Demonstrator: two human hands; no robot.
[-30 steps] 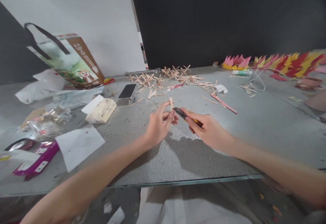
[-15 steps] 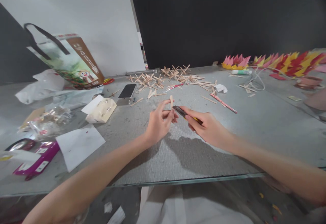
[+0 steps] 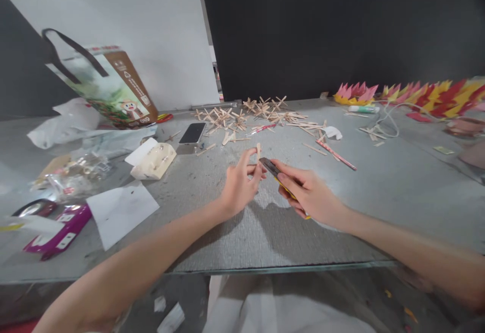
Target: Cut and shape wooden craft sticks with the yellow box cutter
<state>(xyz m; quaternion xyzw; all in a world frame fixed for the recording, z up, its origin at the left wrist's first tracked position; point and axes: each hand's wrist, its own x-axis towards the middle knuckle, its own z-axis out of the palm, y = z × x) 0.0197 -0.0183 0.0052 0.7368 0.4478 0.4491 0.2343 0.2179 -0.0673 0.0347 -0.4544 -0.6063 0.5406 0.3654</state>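
Above the front middle of the grey table, my left hand (image 3: 241, 181) pinches a short wooden craft stick (image 3: 258, 151) that stands nearly upright between its fingers. My right hand (image 3: 308, 191) is closed around a utility knife (image 3: 282, 179) with a yellow and dark handle. The knife's tip points at the craft stick, close to my left fingers; whether it touches the wood I cannot tell. Beyond my hands lies a pile of wooden craft sticks (image 3: 227, 119), several of them joined into star-like crosses.
A phone (image 3: 192, 134), a cream box (image 3: 154, 161), a white paper sheet (image 3: 123, 211) and a purple tape dispenser (image 3: 62, 232) lie left. A printed bag (image 3: 113, 88) stands behind them. Right are a red patterned stick (image 3: 337, 155), a glue stick (image 3: 362, 109), a cable (image 3: 396, 126) and paper petals (image 3: 356, 93).
The view has shifted slightly. My right hand has turned a little, so more of the knife's yellow handle shows below the fingers. The craft stick now appears narrower, turned in my left hand.
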